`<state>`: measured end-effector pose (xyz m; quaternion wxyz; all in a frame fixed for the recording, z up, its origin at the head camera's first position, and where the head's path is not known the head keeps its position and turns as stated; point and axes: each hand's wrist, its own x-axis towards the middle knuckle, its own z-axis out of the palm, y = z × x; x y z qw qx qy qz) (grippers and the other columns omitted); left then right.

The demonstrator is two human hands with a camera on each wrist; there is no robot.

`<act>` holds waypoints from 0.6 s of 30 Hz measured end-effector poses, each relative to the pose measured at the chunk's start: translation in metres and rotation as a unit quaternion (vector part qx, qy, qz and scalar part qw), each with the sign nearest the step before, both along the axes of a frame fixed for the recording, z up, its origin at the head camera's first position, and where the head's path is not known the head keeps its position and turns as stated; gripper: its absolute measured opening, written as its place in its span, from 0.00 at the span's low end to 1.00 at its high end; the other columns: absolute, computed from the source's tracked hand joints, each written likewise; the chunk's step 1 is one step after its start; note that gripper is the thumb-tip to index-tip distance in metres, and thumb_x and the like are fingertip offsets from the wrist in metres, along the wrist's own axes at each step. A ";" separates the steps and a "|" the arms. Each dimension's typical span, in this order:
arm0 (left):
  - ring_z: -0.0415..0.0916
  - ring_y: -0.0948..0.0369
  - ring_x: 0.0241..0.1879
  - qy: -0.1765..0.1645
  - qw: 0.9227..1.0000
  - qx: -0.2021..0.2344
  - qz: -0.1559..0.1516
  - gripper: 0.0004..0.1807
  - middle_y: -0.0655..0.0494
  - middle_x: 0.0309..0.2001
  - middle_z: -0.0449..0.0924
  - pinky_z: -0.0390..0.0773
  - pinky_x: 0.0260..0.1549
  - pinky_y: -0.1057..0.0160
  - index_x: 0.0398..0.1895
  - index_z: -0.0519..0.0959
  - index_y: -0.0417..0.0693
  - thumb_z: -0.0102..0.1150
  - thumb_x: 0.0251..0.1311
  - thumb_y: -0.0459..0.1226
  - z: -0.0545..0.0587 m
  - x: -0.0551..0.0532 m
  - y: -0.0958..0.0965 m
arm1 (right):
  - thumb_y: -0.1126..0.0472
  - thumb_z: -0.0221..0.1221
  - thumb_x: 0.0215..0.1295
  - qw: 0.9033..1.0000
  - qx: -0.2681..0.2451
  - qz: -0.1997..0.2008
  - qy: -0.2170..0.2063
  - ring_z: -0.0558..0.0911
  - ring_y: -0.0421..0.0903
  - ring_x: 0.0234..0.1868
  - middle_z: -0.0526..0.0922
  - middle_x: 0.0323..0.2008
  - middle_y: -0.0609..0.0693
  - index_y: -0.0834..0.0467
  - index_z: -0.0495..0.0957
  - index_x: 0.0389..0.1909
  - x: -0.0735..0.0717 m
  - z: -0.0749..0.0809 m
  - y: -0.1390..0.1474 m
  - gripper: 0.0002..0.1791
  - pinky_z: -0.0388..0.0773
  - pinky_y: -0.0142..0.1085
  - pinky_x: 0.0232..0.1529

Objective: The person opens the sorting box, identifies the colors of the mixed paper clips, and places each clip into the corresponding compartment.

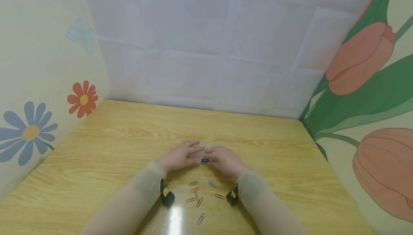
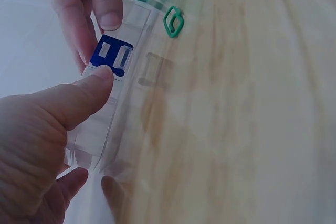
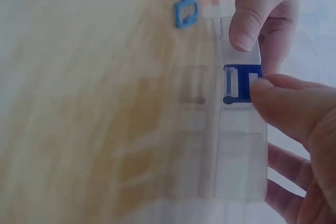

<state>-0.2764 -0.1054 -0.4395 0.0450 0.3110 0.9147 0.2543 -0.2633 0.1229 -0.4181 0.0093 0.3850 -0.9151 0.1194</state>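
Observation:
A clear plastic box (image 2: pixel 94 129) with a dark blue latch (image 3: pixel 243 83) on its front side stands on the table, between my two hands. My left hand (image 1: pixel 180 156) holds the box from the left, its thumb on the front wall beside the latch and fingers reaching behind. From the right, my right hand (image 1: pixel 226 159) grips the same box, thumb tip at the edge of the latch and other fingers around the back. In the head view most of the box is hidden by the hands. The latch appears closed flat against the front.
Several coloured paper clips (image 1: pixel 197 196) lie scattered on the wooden table (image 1: pixel 113 156) between my forearms. A blue clip (image 1: pixel 201 219) is nearest me. White sheeting (image 1: pixel 200 48) hangs behind the table, with flower-patterned walls on both sides.

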 end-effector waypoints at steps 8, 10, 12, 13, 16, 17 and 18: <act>0.50 0.43 0.71 -0.019 1.000 0.012 -0.001 0.32 0.48 0.73 0.56 0.55 0.66 0.40 0.69 0.68 0.55 0.60 0.62 0.51 0.004 -0.001 -0.001 | 0.58 0.59 0.67 1.000 -0.010 -0.029 0.001 0.74 0.49 0.62 0.76 0.61 0.48 0.51 0.81 0.53 0.000 0.000 -0.005 0.15 0.65 0.45 0.66; 0.50 0.43 0.71 -0.022 1.000 0.012 -0.002 0.32 0.47 0.73 0.56 0.55 0.66 0.40 0.69 0.68 0.55 0.60 0.62 0.50 0.005 -0.002 -0.001 | 0.58 0.59 0.67 0.999 -0.014 -0.039 -0.002 0.74 0.48 0.62 0.76 0.61 0.47 0.50 0.82 0.52 0.000 0.000 -0.006 0.14 0.65 0.45 0.66; 0.50 0.43 0.71 -0.023 1.000 0.014 -0.004 0.32 0.47 0.73 0.56 0.55 0.66 0.40 0.68 0.68 0.54 0.61 0.62 0.50 0.005 -0.003 -0.001 | 0.58 0.59 0.67 0.998 -0.022 -0.050 -0.008 0.74 0.48 0.61 0.77 0.60 0.46 0.50 0.82 0.51 0.001 0.000 -0.007 0.13 0.66 0.44 0.66; 0.51 0.43 0.71 -0.023 1.000 0.014 -0.005 0.32 0.47 0.72 0.57 0.55 0.66 0.40 0.68 0.68 0.54 0.61 0.62 0.49 0.005 -0.003 -0.001 | 0.58 0.59 0.67 0.998 -0.028 -0.054 -0.009 0.75 0.47 0.61 0.77 0.59 0.46 0.50 0.83 0.50 0.001 0.000 -0.007 0.12 0.66 0.44 0.65; 0.51 0.44 0.71 -0.017 1.000 0.010 -0.010 0.31 0.47 0.72 0.57 0.55 0.67 0.41 0.68 0.68 0.54 0.61 0.62 0.49 0.004 -0.005 -0.001 | 0.58 0.60 0.66 0.997 -0.047 -0.060 -0.005 0.76 0.47 0.59 0.79 0.57 0.46 0.50 0.84 0.46 0.001 -0.001 -0.008 0.10 0.68 0.43 0.64; 0.51 0.44 0.71 -0.015 1.000 0.010 -0.011 0.32 0.46 0.72 0.57 0.55 0.67 0.41 0.68 0.68 0.53 0.61 0.62 0.49 0.004 -0.005 -0.002 | 0.58 0.61 0.65 0.997 -0.052 -0.062 -0.003 0.77 0.46 0.58 0.80 0.57 0.46 0.50 0.85 0.44 0.000 -0.002 -0.009 0.09 0.69 0.43 0.64; 0.51 0.44 0.70 -0.014 1.000 0.009 -0.013 0.32 0.46 0.72 0.57 0.56 0.67 0.41 0.68 0.68 0.53 0.61 0.62 0.49 0.003 -0.006 -0.002 | 0.59 0.61 0.65 0.996 -0.058 -0.063 0.000 0.78 0.46 0.57 0.80 0.56 0.46 0.50 0.85 0.43 0.000 -0.002 -0.009 0.08 0.70 0.43 0.63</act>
